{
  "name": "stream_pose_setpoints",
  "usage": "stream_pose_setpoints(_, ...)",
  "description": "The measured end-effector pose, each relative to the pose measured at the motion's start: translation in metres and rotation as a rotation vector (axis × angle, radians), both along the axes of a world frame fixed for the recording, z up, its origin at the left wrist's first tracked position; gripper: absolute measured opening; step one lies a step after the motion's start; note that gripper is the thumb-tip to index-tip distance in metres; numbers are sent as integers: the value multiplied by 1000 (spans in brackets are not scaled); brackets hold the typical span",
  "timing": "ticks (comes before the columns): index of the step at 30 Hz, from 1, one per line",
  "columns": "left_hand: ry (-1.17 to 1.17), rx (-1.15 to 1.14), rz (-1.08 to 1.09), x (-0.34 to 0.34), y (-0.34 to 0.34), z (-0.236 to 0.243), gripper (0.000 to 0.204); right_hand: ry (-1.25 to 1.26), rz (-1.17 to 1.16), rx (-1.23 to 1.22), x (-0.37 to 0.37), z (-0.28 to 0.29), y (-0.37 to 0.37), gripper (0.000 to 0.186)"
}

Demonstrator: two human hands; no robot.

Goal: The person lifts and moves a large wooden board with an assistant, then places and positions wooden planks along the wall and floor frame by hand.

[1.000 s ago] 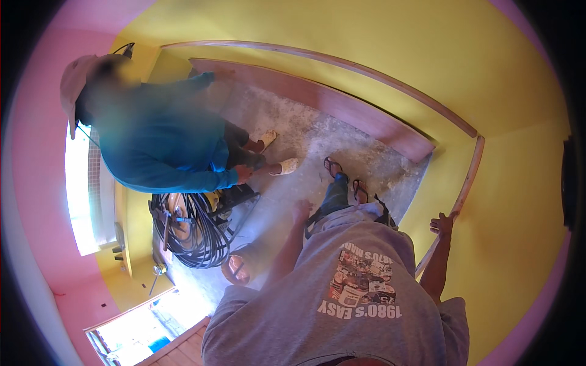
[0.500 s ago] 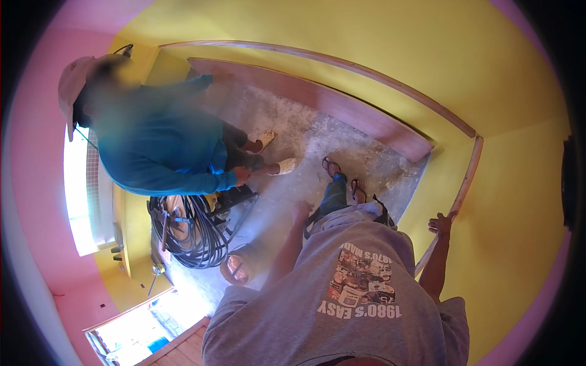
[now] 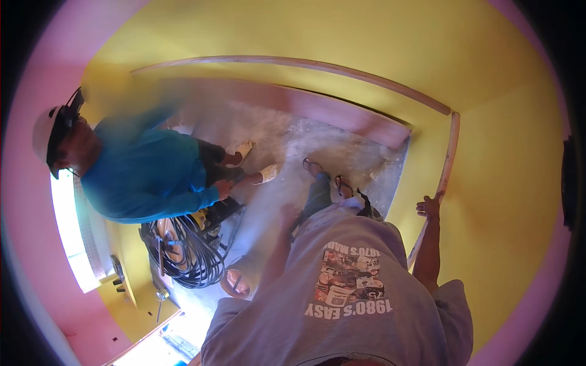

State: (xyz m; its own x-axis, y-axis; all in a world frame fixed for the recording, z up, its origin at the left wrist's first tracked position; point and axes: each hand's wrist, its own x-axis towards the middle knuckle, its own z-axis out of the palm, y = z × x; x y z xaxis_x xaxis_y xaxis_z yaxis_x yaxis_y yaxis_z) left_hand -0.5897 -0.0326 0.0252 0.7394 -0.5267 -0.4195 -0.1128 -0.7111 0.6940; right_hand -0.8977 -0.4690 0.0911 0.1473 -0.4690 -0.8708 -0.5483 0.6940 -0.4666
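Observation:
My right hand (image 3: 429,206) is against a narrow upright wooden batten (image 3: 451,146) on the yellow wall (image 3: 500,183), its fingers spread and partly bent. My left hand (image 3: 289,213) hangs low beside my leg over the concrete floor (image 3: 281,134); it is blurred, so its fingers are unclear. A long pinkish board (image 3: 342,113) stands along the foot of the wall, below a horizontal batten (image 3: 378,79). My sandalled feet (image 3: 342,186) are on the floor.
A co-worker (image 3: 140,171) in a teal top and pale cap stands at my left. Behind them sit coiled black hose (image 3: 192,262) and machinery. A bright window (image 3: 70,226) and an opening (image 3: 165,351) are on the left side.
The view has shifted, so the walls and battens appear farther left. The co-worker's head has turned. My right hand stays on the batten.

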Motion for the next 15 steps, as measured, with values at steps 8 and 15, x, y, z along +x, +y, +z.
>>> stream_pose_setpoints(8,-128,-136,143,5,33,-41,31,29,-89,-44,11,3,1,33)
stream_pose_setpoints(15,-33,-171,195,2,31,-37,31,-110,-55,186,-2,-8,-12,69)
